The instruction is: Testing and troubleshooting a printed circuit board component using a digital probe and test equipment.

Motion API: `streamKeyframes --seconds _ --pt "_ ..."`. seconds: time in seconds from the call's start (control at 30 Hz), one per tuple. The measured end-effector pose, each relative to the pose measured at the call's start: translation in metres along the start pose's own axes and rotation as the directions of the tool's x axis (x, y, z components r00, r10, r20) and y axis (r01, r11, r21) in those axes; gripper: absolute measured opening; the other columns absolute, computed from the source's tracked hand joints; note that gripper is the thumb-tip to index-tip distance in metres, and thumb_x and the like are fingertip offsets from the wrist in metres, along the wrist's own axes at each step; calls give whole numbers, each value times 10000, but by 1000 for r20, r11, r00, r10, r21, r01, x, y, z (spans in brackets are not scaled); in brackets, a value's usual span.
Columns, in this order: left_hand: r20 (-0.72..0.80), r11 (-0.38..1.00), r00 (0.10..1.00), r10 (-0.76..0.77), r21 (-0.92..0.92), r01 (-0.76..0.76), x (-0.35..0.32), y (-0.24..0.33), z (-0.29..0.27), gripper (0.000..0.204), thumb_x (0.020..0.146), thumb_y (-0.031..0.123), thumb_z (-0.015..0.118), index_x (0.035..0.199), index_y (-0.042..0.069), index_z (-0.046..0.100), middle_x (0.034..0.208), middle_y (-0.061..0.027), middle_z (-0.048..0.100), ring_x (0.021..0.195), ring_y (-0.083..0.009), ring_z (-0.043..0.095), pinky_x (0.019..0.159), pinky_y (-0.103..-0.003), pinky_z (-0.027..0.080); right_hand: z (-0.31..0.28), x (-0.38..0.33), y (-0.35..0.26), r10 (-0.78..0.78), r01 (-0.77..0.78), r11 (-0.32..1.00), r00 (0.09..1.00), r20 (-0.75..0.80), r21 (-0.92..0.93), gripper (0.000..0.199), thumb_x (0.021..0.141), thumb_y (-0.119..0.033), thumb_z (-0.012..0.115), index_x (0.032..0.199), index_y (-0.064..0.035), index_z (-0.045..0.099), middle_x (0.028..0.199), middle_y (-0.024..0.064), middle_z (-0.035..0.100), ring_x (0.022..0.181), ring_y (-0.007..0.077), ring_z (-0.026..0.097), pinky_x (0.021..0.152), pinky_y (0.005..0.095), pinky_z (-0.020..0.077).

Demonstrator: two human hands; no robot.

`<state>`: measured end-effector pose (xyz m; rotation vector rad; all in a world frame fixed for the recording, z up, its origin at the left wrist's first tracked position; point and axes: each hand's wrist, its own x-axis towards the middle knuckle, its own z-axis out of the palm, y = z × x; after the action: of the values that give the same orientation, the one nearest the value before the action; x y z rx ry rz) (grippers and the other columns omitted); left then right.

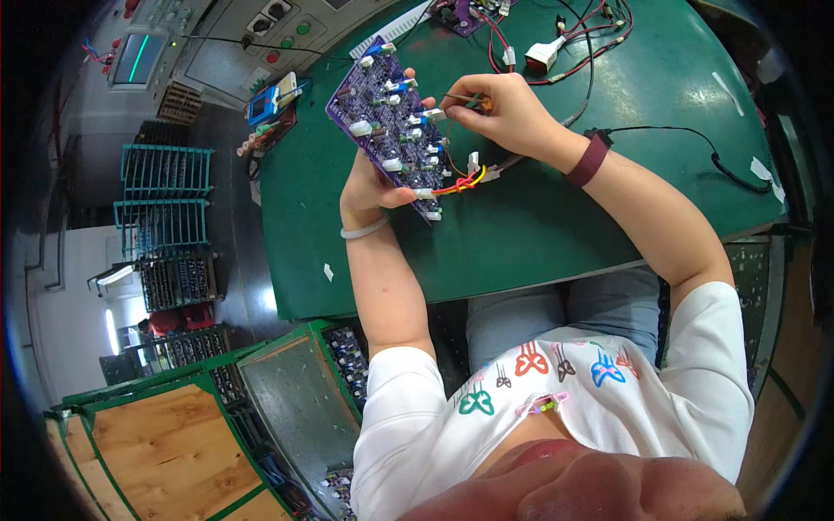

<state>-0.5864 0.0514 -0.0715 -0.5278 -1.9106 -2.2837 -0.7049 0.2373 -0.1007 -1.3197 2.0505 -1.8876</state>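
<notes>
My left hand (pixel 369 187) grips the near edge of a purple circuit board (pixel 382 117) studded with white connectors and small parts, holding it tilted above the green bench top (pixel 556 217). Red and yellow wires (pixel 460 182) hang from the board's near corner. My right hand (pixel 508 113) pinches a small orange-handled tool (pixel 476 102) whose tip touches the board's right side. A dark red strap sits on my right wrist, a pale band on my left.
A second purple board (pixel 469 13) with red and black leads and a white plug (pixel 543 56) lies at the far bench edge. A control panel (pixel 252 35) and blue device (pixel 271 97) stand far left. Green racks of boards (pixel 169 230) and wooden-topped crates (pixel 174 443) fill the floor left.
</notes>
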Motion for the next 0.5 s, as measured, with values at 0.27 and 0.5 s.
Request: streamKeyframes --seconds 0.27,0.5 --pt "23 1000 999 -24 -4 24 0 1 -1 1266 557 212 942 1572 54 202 1625 -128 227 1423 -303 407 1079 -415 467 3 -5 -7 24 -24 999 1000 2 28 124 900 -17 682 1007 46 676 927 102 746 888 128 710 806 276 560" --pt "28 997 998 -49 60 47 -2 0 -6 1271 548 227 952 1568 52 214 1630 -127 221 1427 -290 406 1120 -406 423 7 -5 -6 50 -50 998 999 -2 -39 132 906 -19 682 1021 47 678 920 105 752 881 138 723 803 279 567"
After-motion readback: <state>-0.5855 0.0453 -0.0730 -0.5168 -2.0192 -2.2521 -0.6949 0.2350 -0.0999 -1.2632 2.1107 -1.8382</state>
